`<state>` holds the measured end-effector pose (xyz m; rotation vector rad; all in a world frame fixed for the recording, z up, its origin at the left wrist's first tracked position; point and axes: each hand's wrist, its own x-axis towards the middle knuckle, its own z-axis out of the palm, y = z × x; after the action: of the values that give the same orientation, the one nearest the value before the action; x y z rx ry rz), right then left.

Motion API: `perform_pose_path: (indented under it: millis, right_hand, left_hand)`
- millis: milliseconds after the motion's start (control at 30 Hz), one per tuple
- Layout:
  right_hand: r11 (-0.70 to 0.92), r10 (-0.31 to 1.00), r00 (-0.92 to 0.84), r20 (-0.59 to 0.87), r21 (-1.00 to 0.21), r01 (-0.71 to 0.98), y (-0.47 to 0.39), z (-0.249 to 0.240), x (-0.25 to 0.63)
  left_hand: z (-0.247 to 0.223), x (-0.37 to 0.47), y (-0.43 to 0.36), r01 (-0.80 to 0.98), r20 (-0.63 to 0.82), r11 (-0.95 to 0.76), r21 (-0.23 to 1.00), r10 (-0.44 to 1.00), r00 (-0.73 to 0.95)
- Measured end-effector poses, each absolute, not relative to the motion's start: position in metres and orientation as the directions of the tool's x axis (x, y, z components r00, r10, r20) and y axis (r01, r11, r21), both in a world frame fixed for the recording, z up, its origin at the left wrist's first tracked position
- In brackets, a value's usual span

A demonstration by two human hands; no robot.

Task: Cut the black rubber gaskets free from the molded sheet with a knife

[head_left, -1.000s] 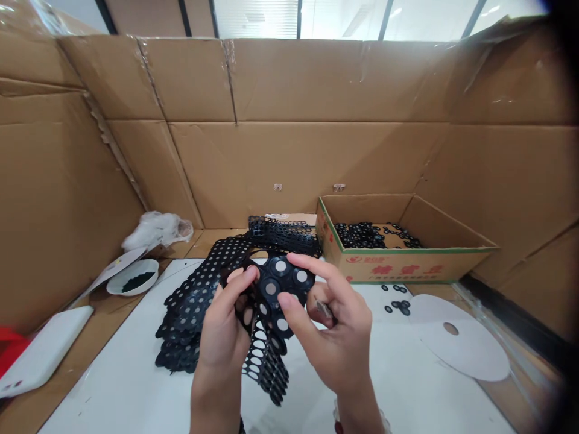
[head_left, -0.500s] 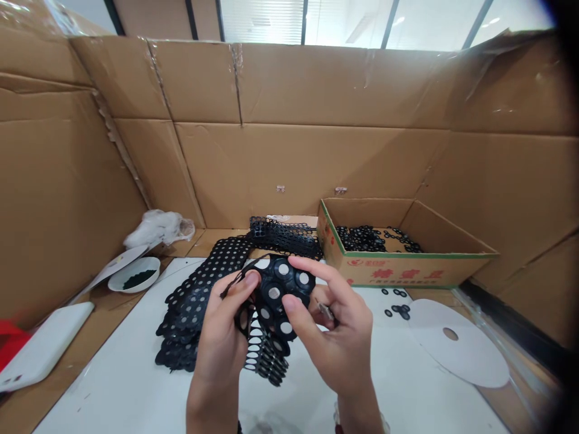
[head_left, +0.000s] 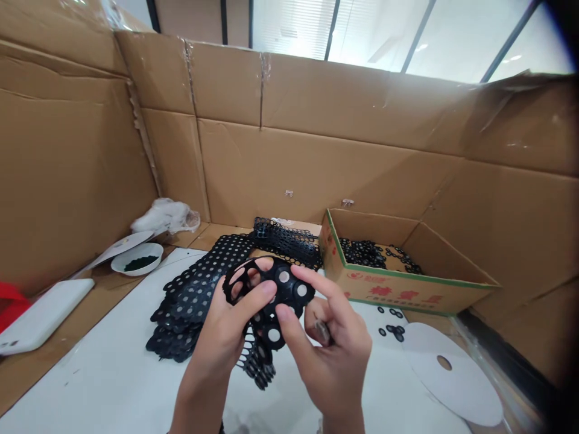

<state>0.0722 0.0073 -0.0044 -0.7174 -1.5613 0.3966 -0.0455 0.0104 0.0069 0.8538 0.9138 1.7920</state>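
Observation:
My left hand [head_left: 233, 322] is closed on a black perforated sheet [head_left: 286, 292] with rows of round holes, its thumb lying across the front. The sheet's left part curls around my left fingers, and skin shows through the holes. My right hand [head_left: 337, 343] pinches the right side of the same sheet between thumb and index finger. A small grey metallic piece [head_left: 322, 331] shows among the curled fingers of that hand; its kind is unclear. Below the hands hangs a bunched, holed black strip [head_left: 259, 367]. Behind my left hand lies a stack of black dotted sheets [head_left: 199, 295].
An open cardboard box [head_left: 407, 295] with small black rings [head_left: 364, 252] stands at right. Near it lie loose rings [head_left: 395, 331] and a white disc [head_left: 456, 374]. Black mesh [head_left: 287, 241] lies behind. At left are a white bowl [head_left: 156, 253], plastic bag [head_left: 167, 216] and white device [head_left: 49, 313].
The view has tilted and shifted. My left thumb has slid right over the sheet, and the sheet's left part is more spread, with its open holes showing. Both hands keep their hold.

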Motion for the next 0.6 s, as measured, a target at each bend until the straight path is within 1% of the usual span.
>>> perform_pose_path:
  millis: [167, 233, 333, 467, 533, 600]
  right_hand:
    - [0.783, 0.572, 0.003, 0.820, -0.547, 0.298, 0.008, -0.007, 0.071]
    - [0.786, 0.557, 0.006, 0.830, -0.530, 0.317, 0.009, -0.006, 0.072]
    - [0.790, 0.528, 0.026, 0.849, -0.503, 0.350, 0.011, -0.005, 0.074]
    - [0.788, 0.474, 0.041, 0.880, -0.445, 0.425, 0.014, -0.003, 0.078]
    - [0.781, 0.480, 0.039, 0.877, -0.447, 0.435, 0.017, -0.002, 0.080]
    - [0.782, 0.517, 0.018, 0.856, -0.481, 0.395, 0.020, -0.002, 0.081]
  left_hand:
    - [0.008, -0.044, 0.009, -0.447, 0.106, -0.294, 0.845, 0.911, -0.398]
    - [0.008, -0.043, 0.009, -0.470, 0.085, -0.262, 0.843, 0.927, -0.365]
    - [0.008, -0.041, 0.012, -0.485, 0.102, -0.242, 0.840, 0.950, -0.296]
    - [0.007, -0.040, 0.017, -0.469, 0.076, -0.211, 0.857, 0.954, -0.290]
    - [0.004, -0.042, 0.019, -0.445, 0.070, -0.202, 0.872, 0.953, -0.296]
    - [0.001, -0.047, 0.021, -0.427, 0.075, -0.206, 0.880, 0.950, -0.304]
